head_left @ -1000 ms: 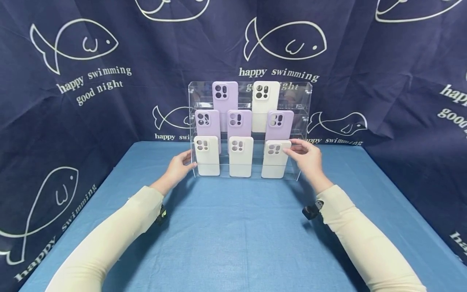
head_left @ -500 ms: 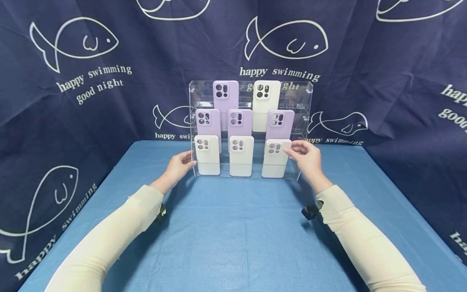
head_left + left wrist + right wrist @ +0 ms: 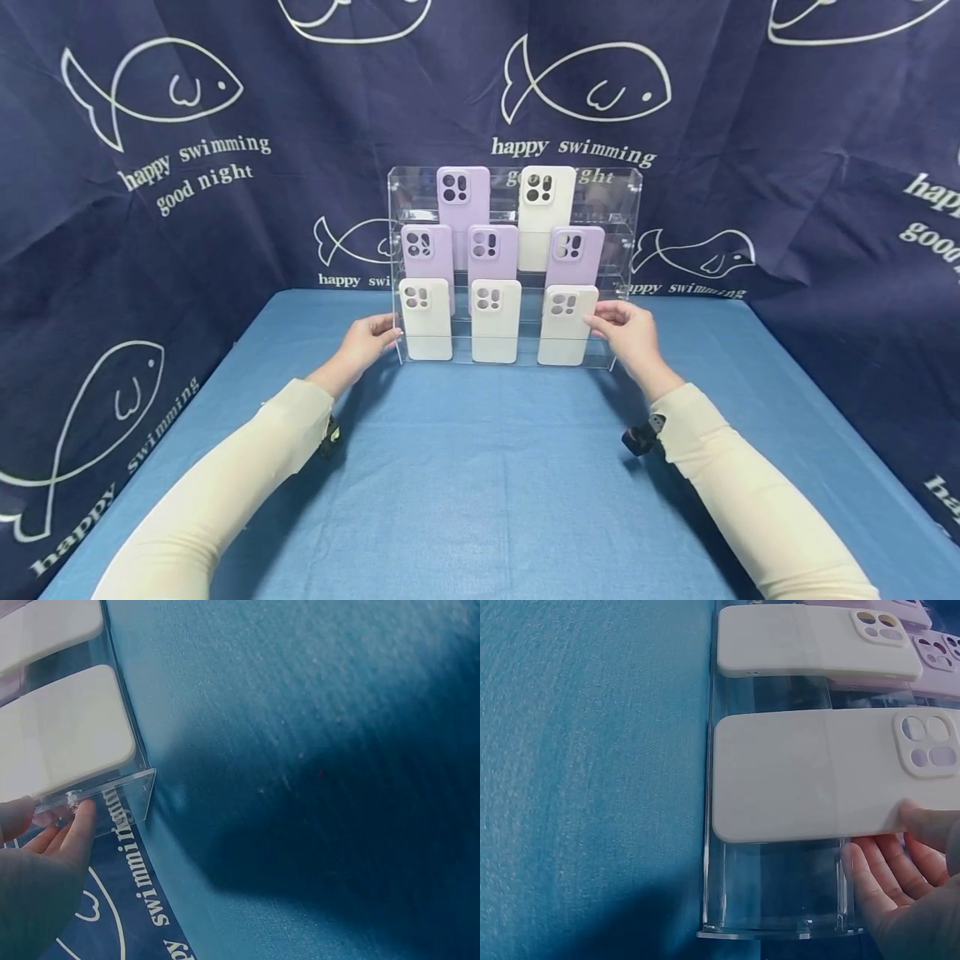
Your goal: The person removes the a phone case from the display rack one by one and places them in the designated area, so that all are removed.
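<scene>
A clear acrylic display stand [image 3: 528, 329] holds phone cases in three tiers. My right hand [image 3: 628, 333] pinches the right edge of the right-hand white phone case [image 3: 564, 337] in the bottom tier. In the right wrist view the thumb lies on that case's edge, with the fingers [image 3: 874, 885] beneath and partly behind it. My left hand [image 3: 366, 340] holds the stand's left side near the left white phone case [image 3: 429, 333]. The left wrist view has its fingers [image 3: 79, 829] against the clear side panel and the thumb by the front edge.
A third white phone case [image 3: 495, 337] stands bottom centre. Three purple phone cases [image 3: 573, 271] fill the middle tier; one purple case [image 3: 472, 217] and one white case [image 3: 546, 221] stand on top. Blue cloth [image 3: 480, 467] covers the table, before a dark fish-print curtain [image 3: 315, 167].
My right hand has slid a little down the right edge of the white phone case, off its upper corner. The left hand and the stand look unmoved.
</scene>
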Demonstrator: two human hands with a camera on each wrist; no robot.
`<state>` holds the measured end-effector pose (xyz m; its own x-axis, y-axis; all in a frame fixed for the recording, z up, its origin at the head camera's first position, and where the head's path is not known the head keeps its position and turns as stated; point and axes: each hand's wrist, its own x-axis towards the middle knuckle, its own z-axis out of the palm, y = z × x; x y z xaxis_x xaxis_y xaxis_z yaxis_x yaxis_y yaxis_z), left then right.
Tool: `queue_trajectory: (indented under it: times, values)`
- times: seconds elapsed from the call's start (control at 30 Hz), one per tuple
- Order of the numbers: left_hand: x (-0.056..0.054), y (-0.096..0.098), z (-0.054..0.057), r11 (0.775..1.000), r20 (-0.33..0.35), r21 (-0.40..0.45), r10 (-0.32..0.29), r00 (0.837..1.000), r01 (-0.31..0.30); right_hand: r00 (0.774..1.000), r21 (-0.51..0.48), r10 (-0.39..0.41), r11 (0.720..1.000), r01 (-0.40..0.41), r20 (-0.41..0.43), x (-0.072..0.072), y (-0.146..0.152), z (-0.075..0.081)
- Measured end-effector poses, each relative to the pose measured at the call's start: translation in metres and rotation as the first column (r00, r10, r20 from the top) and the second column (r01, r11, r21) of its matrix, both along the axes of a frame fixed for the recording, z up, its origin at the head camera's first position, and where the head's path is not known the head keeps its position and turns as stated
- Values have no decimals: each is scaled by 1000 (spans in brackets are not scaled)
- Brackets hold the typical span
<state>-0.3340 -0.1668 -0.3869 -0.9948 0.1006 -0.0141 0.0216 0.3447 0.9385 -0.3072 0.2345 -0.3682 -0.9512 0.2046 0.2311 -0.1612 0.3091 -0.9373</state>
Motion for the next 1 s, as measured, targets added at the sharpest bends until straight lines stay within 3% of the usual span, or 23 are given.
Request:
queue_trajectory:
  times: [0.27,0.47,0.67,1.0]
  values:
    - [0,0,1,1000,22,-5,-8,1000,8,1000,29,-1,1000,2,-15,-2,0,-3]
    - [-2,0,0,1000,18,-21,-19,1000,19,999,51,-25,998,23,26,-2,1,-3]
    - [-2,-2,0,1000,34,-11,-26,999,27,999,10,-17,1000,17,38,-2,1,-3]
    - [-5,-3,3,999,42,-11,-30,999,31,999,-33,-35,999,34,-23,-4,2,0]
